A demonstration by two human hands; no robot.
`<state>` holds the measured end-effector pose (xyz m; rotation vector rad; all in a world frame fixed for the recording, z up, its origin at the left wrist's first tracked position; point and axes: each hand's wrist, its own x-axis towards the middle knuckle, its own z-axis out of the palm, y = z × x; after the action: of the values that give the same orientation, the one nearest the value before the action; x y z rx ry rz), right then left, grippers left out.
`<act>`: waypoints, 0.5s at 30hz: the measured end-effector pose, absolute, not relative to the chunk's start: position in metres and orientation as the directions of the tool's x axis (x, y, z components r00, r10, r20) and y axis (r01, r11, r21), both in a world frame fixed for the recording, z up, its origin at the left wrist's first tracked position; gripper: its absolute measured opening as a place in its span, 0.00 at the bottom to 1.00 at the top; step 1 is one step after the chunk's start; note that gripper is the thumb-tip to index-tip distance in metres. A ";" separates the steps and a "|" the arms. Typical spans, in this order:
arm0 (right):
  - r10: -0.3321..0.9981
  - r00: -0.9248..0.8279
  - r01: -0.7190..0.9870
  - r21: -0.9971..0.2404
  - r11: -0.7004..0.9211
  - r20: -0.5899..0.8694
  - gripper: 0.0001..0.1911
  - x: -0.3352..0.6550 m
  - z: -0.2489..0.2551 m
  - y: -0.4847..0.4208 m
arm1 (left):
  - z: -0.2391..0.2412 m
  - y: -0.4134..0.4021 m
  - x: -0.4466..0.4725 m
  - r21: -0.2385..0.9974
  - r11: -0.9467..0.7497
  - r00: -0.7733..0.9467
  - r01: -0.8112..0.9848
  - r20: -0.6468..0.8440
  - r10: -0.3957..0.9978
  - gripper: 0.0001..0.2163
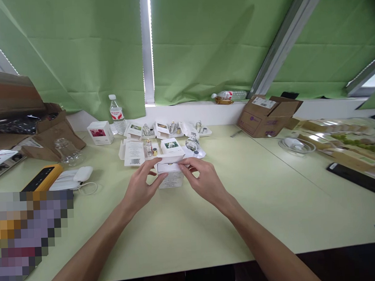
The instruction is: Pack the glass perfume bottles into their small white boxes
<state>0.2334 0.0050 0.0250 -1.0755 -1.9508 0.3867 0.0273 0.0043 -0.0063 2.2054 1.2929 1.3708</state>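
My left hand (144, 181) and my right hand (203, 175) grip a small white carton (171, 181) from its two sides, fingers and thumbs at its top edges. Its top flap stands up, and fine print covers the front face. What lies inside is mostly hidden. Just beyond the carton is a white box with a flower picture (171, 146), beside a round glass perfume bottle (192, 143). To its left are a slimmer glass bottle (149, 148) with a gold cap (155, 152) and an opened box with a barcode (134, 152).
Behind stand more opened boxes with glass bottles (172, 127). A white box with a pink picture (100, 133) and a water bottle (116, 114) are at the back left. A cardboard box (266, 115) sits back right; a yellow-black case (43, 178) lies left.
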 end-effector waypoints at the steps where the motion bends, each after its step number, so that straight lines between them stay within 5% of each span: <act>1: 0.805 -0.262 0.543 -0.608 0.579 0.532 0.09 0.233 0.025 0.005 | -0.007 0.004 0.027 0.607 -0.562 0.157 0.562 0.588 0.793 0.20; 15: 0.855 -0.191 0.530 -0.682 0.503 0.482 0.14 0.232 0.021 0.004 | -0.009 0.007 0.026 0.589 -0.557 0.160 0.586 0.590 0.792 0.21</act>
<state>0.2324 0.0044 0.0207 -1.1501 -1.8628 0.4624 0.0262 0.0067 -0.0094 2.2113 1.3424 1.3483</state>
